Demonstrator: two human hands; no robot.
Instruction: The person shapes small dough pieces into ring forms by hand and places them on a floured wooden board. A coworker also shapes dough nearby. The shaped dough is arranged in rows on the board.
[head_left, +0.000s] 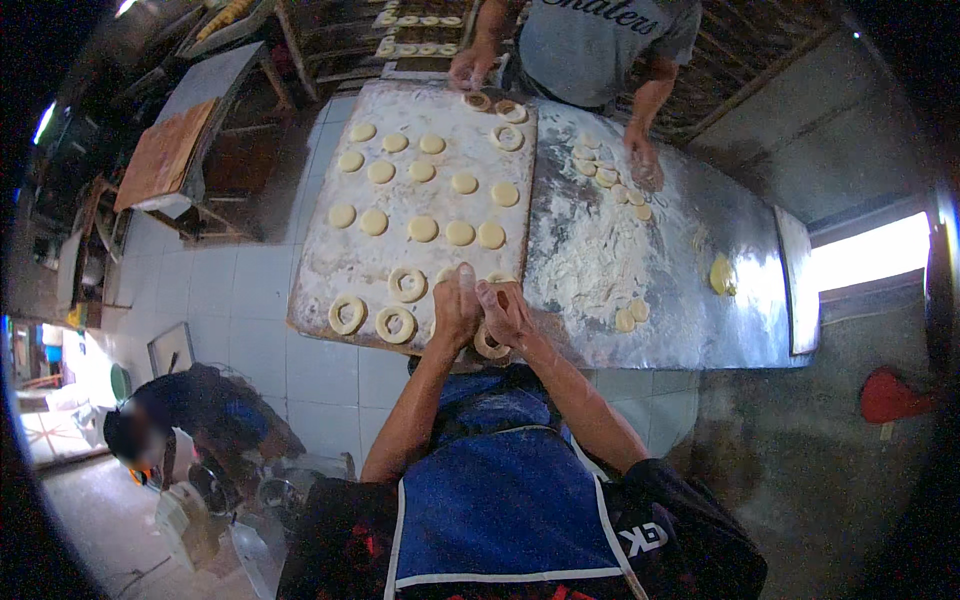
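My left hand [457, 308] and my right hand [506, 312] meet close together at the near edge of a floured board [340, 260]. Their fingers are curled in and thumbs up; what lies between them is hidden. A dough ring [488, 346] shows just below my right hand, and parts of other dough pieces peek out behind both. To the left lie three dough rings, one of them this ring [396, 325]. Farther up the board, several flat round dough discs [423, 229] sit in loose rows. Two pale rings, including this ring [507, 137], are at its far right corner.
A metal table [690, 310] with spread flour [600, 260], dough discs [605, 176] and a yellow lump [722, 274] extends right. Across from me, a co-worker's hands [474, 68] reach over board and table. Another person [210, 415] bends at lower left. Trays of rings [425, 48] stand behind.
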